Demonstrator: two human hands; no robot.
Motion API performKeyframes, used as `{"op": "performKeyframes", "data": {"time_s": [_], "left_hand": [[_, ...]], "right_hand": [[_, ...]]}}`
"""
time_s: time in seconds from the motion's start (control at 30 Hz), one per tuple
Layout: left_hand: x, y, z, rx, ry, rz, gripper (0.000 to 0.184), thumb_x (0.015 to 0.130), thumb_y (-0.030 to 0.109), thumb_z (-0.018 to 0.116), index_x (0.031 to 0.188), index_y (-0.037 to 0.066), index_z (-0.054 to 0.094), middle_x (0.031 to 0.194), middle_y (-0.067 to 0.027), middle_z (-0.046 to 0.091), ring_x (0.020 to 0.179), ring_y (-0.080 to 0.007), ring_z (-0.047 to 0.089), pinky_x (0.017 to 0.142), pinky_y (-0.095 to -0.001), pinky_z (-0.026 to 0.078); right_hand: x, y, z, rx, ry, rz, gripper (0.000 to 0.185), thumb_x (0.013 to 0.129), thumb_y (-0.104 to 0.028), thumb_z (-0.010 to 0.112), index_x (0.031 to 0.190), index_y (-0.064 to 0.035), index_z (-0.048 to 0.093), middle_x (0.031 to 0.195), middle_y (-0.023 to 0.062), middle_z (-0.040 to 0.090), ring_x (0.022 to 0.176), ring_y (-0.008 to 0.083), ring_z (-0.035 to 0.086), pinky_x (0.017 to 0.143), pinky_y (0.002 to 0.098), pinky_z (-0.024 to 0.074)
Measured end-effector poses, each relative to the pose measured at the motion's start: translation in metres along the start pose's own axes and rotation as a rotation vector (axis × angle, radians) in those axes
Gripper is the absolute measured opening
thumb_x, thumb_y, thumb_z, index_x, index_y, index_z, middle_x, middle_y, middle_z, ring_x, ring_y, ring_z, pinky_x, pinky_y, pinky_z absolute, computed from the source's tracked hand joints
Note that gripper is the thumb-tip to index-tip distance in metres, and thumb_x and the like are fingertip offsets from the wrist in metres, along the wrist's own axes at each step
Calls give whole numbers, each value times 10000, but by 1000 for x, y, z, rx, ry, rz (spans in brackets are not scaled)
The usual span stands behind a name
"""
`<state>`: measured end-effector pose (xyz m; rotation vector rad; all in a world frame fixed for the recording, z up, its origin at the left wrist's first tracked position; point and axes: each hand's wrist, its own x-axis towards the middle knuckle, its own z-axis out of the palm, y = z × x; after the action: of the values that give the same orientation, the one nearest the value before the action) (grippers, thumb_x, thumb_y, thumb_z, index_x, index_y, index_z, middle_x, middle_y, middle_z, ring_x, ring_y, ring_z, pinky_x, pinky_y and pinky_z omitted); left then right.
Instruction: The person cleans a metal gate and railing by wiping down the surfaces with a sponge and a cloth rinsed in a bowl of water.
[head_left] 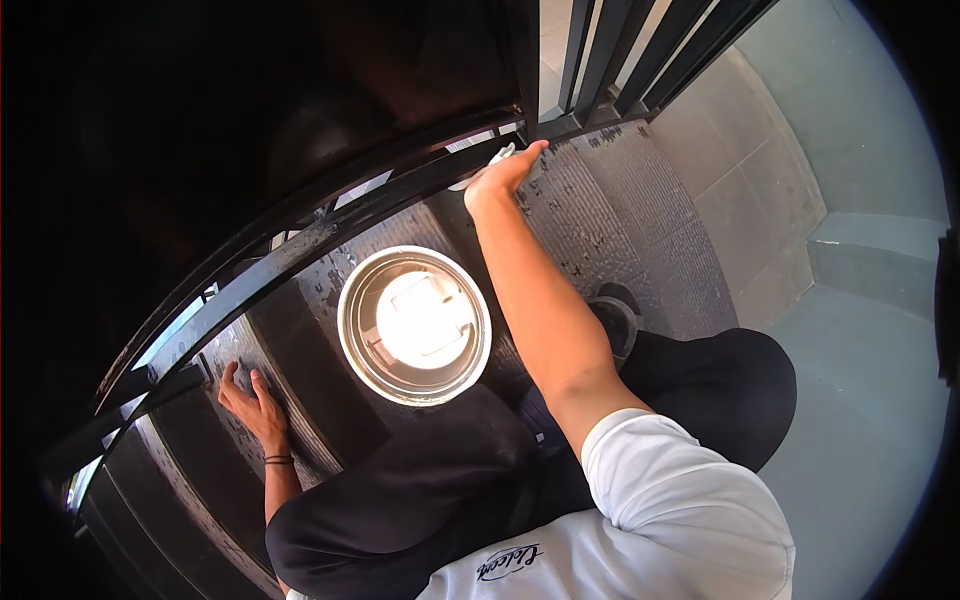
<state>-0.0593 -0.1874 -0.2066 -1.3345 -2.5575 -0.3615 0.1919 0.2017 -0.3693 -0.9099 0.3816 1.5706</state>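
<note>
My right hand (497, 182) is pressed with a white cloth (504, 153) against the dark lower bar (400, 186) of the railing, its thumb stretched out. Most of the cloth is hidden beneath the palm. Lower down the stairs, my left hand (255, 408) lies on a wet-looking step (262, 352) with its fingers spread and nothing in them. Between the two hands stands a round metal bucket (347, 345), holding what looks like water (425, 320) with a bright reflection on it.
Ribbed stair treads (590, 215) with wet patches curve around me. Upright dark railing bars (620, 50) rise at the top, and a large dark panel (330, 100) covers the upper left. A pale wall (870, 330) runs along the right. My shoe (615, 320) rests on a tread.
</note>
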Motion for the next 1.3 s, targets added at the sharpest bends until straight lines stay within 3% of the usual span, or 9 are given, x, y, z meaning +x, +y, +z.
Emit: {"op": "performKeyframes", "data": {"time_s": [0.13, 0.6, 0.73, 0.8, 0.93, 1.0, 1.07, 1.13, 1.3], "left_hand": [[4, -1, 1, -20, -36, -14, 486, 997, 373, 533, 1315, 6, 516, 1292, -171, 538, 1237, -328, 422, 1082, -436, 300], [1, -4, 5, 2, -38, -21, 475, 1003, 370, 515, 1310, 7, 521, 1292, -172, 538, 1247, -329, 415, 1093, -445, 288], [2, -4, 2, -11, -27, -13, 468, 1002, 355, 515, 1299, -6, 518, 1282, -174, 542, 1245, -342, 416, 1097, -446, 285], [4, 1, -1, -31, -42, -37, 445, 976, 291, 550, 1308, -2, 503, 1293, -172, 538, 1253, -350, 413, 1103, -453, 275], [4, -3, 3, 2, 18, -23, 464, 936, 226, 596, 1339, 25, 485, 1351, -170, 508, 1300, -367, 391, 1122, -481, 257], [4, 4, -1, 28, 62, -26, 452, 924, 214, 602, 1320, 25, 495, 1352, -161, 510, 1301, -363, 397, 1113, -480, 269], [4, 7, -2, 30, 114, -30, 450, 921, 222, 600, 1313, 28, 499, 1350, -155, 512, 1298, -356, 406, 1106, -479, 278], [-1, 2, -1, 38, 156, -36, 447, 918, 230, 599, 1306, 30, 503, 1348, -148, 515, 1295, -349, 415, 1099, -477, 286], [-6, 16, -8, 256, 200, -62, 465, 925, 285, 584, 1312, 40, 503, 1344, -147, 524, 1277, -327, 444, 1064, -459, 321]], "right_hand": [[70, -46, -11, -262, -7, -181, 1034, 887, -836, 194, 1586, -126, -83, 1665, 112, -89, 1537, 283, -59, 1220, 441, -29], [62, -47, -8, -349, -86, -220, 1007, 903, -822, 177, 1574, -142, -142, 1663, 87, -130, 1530, 232, -119, 1217, 399, -51], [101, -106, -13, -59, 35, 11, 840, 992, -644, 247, 1554, -23, 189, 1628, 121, 224, 1463, 268, 304, 1195, 455, 216], [177, -130, -38, 93, 127, -146, 490, 976, -305, 287, 1317, -61, 542, 1326, 97, 589, 1069, 261, 640, 933, 444, 527], [171, -206, -18, 101, -63, -167, 552, 972, -365, 236, 1105, -26, 651, 965, 178, 723, 797, 270, 699, 553, 423, 501], [144, -244, 16, -29, -246, -33, 569, 977, -413, 258, 1152, -17, 628, 1023, 187, 712, 806, 295, 695, 594, 438, 512], [66, -271, 92, 143, 17, -211, 531, 979, -410, 334, 1202, 2, 586, 1047, 179, 702, 773, 315, 684, 608, 440, 508], [3, -304, 130, -1, 16, -268, 360, 954, -366, 471, 907, -38, 610, 801, 146, 697, 660, 325, 681, 537, 409, 514], [-146, -401, 197, -132, -551, -474, 187, 947, -176, 501, 950, -14, 593, 864, 166, 680, 724, 335, 688, 618, 434, 560]]}}
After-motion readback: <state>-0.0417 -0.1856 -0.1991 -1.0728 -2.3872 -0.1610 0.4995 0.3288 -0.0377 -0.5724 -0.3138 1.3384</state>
